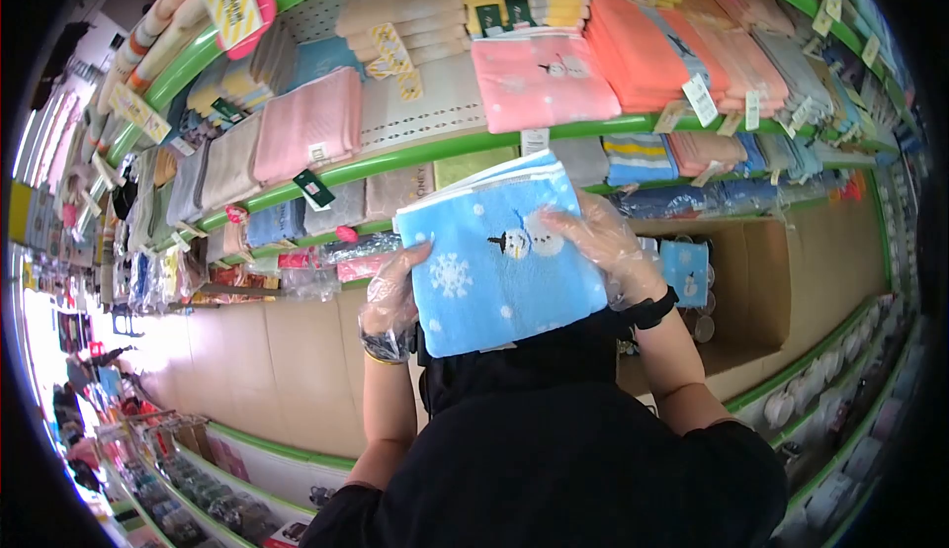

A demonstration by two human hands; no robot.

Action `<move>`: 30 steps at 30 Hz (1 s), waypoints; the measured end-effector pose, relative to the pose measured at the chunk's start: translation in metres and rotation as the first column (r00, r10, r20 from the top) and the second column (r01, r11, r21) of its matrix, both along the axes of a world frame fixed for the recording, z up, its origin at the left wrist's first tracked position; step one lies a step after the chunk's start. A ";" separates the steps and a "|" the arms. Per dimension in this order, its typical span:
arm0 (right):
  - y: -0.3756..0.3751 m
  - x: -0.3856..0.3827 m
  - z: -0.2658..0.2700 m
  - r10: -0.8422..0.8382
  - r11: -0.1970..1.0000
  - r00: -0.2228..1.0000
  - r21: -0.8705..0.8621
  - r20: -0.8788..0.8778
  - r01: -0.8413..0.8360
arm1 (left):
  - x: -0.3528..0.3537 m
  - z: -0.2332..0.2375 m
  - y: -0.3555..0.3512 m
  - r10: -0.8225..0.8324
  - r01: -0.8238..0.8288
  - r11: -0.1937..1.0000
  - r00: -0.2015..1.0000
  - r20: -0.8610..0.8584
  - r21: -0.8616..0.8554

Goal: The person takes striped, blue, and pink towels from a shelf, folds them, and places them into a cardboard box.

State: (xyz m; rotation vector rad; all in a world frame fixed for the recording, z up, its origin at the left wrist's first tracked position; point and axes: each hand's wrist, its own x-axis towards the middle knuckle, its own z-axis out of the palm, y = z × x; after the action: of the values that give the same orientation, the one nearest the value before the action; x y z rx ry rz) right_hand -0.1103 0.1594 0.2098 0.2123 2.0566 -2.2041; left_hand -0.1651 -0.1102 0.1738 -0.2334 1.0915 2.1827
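Between my two hands is a folded light-blue towel with a snowman and snowflakes; its layered edges show along the top, so it may be more than one towel. My left hand, in a clear plastic glove, grips its left side with the thumb on top. Gloved the same way, my right hand holds the upper right side, thumb over the snowman. Both hands' lower fingers are hidden beneath. Just beyond, a pink snowman towel lies on the green-edged shelf.
An open cardboard box stands on the floor at the right, with another blue snowman towel in it. Folded orange towels and a pale pink stack sit on the shelf. Lower shelves hold goods behind me.
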 end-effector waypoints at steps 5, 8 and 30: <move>0.015 0.046 0.009 -0.229 0.963 0.969 -0.162 -0.087 0.213 | -0.015 0.009 0.056 -0.160 0.160 0.982 0.987 0.012 -0.097; 0.040 0.066 -0.011 -0.396 0.872 0.914 -0.274 0.094 0.406 | -0.015 0.009 0.103 -0.194 0.194 0.981 0.981 0.014 -0.031; 0.004 0.265 -0.078 -0.728 0.333 0.508 -0.410 0.461 0.849 | 0.058 -0.024 0.215 -0.947 0.899 0.284 0.210 -0.241 -0.334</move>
State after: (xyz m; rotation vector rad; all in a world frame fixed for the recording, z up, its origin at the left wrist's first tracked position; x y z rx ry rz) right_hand 0.1543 0.1635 0.1321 1.6130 1.0416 -3.0224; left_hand -0.1071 0.1046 0.1497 0.7403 1.1201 0.9941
